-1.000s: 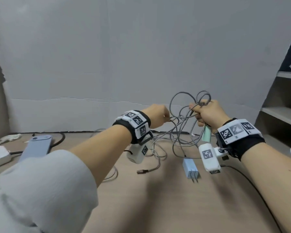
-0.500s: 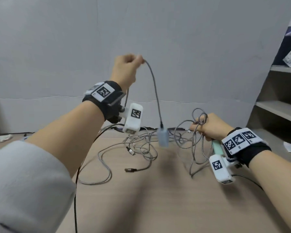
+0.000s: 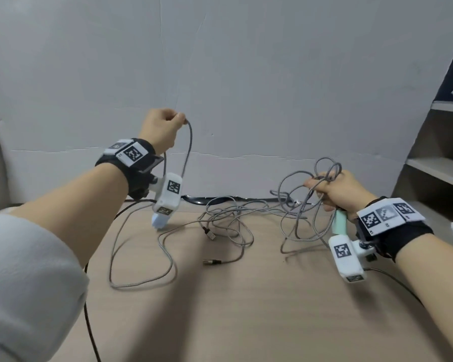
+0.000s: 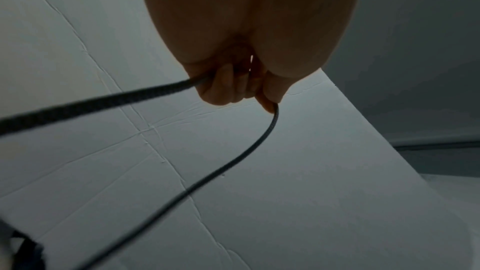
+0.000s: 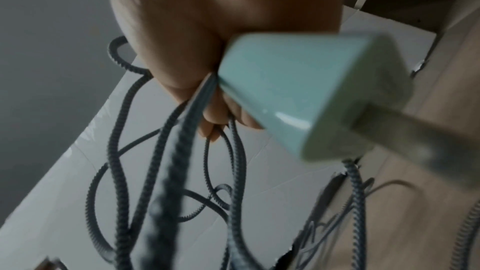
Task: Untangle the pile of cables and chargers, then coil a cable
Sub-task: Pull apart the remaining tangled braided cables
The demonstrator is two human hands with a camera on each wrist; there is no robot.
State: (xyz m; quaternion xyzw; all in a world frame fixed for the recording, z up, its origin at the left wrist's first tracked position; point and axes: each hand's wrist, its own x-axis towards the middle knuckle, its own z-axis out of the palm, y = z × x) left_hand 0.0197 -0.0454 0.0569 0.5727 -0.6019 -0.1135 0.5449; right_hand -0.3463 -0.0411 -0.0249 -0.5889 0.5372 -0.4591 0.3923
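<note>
Untangling step under way: left hand pinches one braided cable raised above the table, a pale charger dangling below. Right hand clenches the cable bundle and a mint charger. Next, judged: draw the lifted strand clear of the loops.

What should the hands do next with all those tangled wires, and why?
Probably lift the left hand higher and away from the right hand. It pinches one grey braided cable with a pale blue charger hanging, while the right grips the cable bundle and a mint-green charger; loops still cross on the table.
</note>
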